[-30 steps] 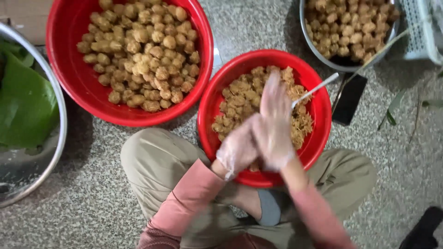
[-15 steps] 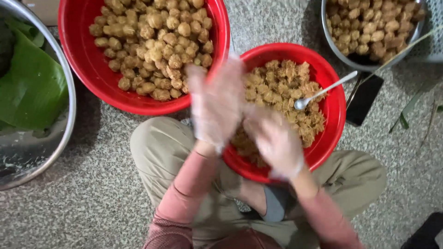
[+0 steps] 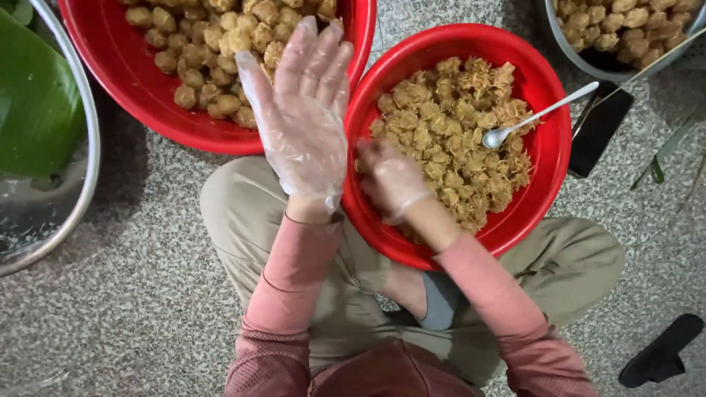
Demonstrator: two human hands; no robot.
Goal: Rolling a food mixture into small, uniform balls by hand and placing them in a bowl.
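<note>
I see my left hand [image 3: 305,117], in a clear plastic glove, raised flat with its grip spread wide and empty, hovering over the near rim of the large red basin [image 3: 140,95] that holds browned round balls [image 3: 213,44]. My right hand [image 3: 393,180], also gloved, is down inside the smaller red basin [image 3: 548,158], its grip curled into the shredded yellowish mix [image 3: 452,136]; I cannot tell whether it is clamped on any of it.

A metal spoon [image 3: 540,116] lies in that mix with its handle sticking out over the far right rim. Just beyond that rim a dark flat phone [image 3: 599,129] lies on the speckled floor [image 3: 110,316], partly under a metal bowl [image 3: 581,59] of more balls at the upper right. At the left edge stands a big steel basin [image 3: 62,213] with a green leaf [image 3: 37,103] in it.

The two red basins almost touch, leaving only a narrow strip of floor between them. The smaller one sits tight against my knees in tan trousers [image 3: 243,213]. Open floor lies at the lower left; a black shoe [image 3: 662,349] sits at the lower right.
</note>
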